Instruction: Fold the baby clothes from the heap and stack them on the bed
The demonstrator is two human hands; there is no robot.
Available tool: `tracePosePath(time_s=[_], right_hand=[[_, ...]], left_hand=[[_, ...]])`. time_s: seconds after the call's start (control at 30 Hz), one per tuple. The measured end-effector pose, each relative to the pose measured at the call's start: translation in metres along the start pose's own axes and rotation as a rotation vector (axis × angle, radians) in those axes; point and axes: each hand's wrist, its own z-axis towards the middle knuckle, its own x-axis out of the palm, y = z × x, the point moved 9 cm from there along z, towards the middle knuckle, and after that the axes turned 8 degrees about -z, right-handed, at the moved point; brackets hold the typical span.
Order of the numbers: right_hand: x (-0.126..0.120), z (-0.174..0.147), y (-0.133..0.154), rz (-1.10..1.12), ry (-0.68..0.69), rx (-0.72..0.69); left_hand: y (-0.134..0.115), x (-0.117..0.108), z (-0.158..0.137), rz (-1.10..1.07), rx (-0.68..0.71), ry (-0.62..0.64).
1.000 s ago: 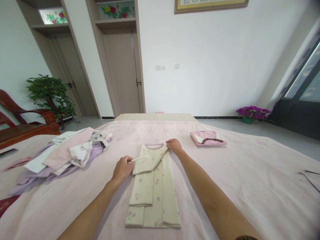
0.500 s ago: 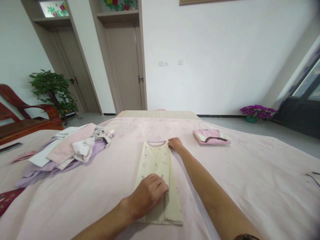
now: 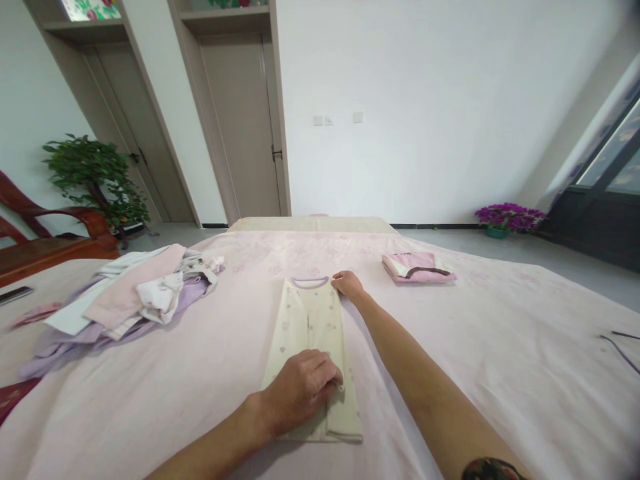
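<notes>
A pale yellow shirt [image 3: 300,327] with small prints and a purple neckline lies on the bed-like surface, its sides folded in to a long narrow shape. My left hand [image 3: 307,387] is closed over its lower part, pinching a bit of the cloth near the right side. At the far right shoulder, beside the neckline, my right hand [image 3: 349,285] has its fingers closed on the fabric. The left hand hides part of the lower middle of the shirt.
On the left lies a heap of loose clothes [image 3: 135,293]. A folded pink garment [image 3: 420,268] rests at the far right. Pale pink cloth [image 3: 475,347] covers the surface. A dark phone-like object [image 3: 15,295] sits at the left edge, with thin dark cords [image 3: 620,350] at the right.
My left hand has shifted slightly to the right over the shirt with the pinched cloth. My right hand stays at the shoulder. The whole view has moved a little.
</notes>
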Motion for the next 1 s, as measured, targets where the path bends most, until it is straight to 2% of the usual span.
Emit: tracePosePath(time_s=[0.13, 0.23, 0.33, 0.43, 0.5, 0.53, 0.6, 0.67, 0.73, 0.8, 0.9, 1.0], right_hand=[[0.0, -0.002, -0.001, -0.015, -0.003, 0.0], [-0.005, -0.007, 0.002, -0.034, -0.019, -0.013], [-0.016, -0.016, 0.009, -0.051, -0.046, -0.03], [-0.032, -0.035, 0.021, -0.06, -0.103, -0.058], [-0.042, -0.057, 0.035, -0.058, -0.136, -0.117], [-0.045, -0.071, 0.044, -0.055, -0.14, -0.162], [-0.045, -0.105, 0.062, -0.037, -0.096, -0.289], [-0.039, -0.148, 0.083, 0.007, 0.039, -0.491], [-0.031, -0.19, 0.091, 0.026, 0.224, -0.628], [-0.029, -0.223, 0.089, -0.02, 0.338, -0.698], [-0.033, -0.256, 0.083, -0.13, 0.38, -0.824], [-0.037, -0.27, 0.078, -0.188, 0.345, -0.903]], left_hand=[[-0.003, 0.009, 0.001, -0.011, -0.032, 0.062], [-0.007, 0.009, 0.002, -0.173, -0.094, 0.067], [0.015, -0.009, 0.0, -0.346, -0.286, -0.061], [0.06, -0.04, -0.004, -0.322, -0.505, -0.272], [0.092, -0.058, -0.003, -0.226, -0.619, -0.342], [0.107, -0.063, -0.001, -0.161, -0.672, -0.334], [0.131, -0.067, 0.006, -0.022, -0.761, -0.261], [0.147, -0.062, 0.015, 0.075, -0.816, -0.178], [0.154, -0.054, 0.023, 0.111, -0.842, -0.126], [0.157, -0.044, 0.027, 0.127, -0.865, -0.098], [0.158, -0.036, 0.028, 0.169, -0.893, -0.077], [0.159, -0.034, 0.03, 0.197, -0.901, -0.056]])
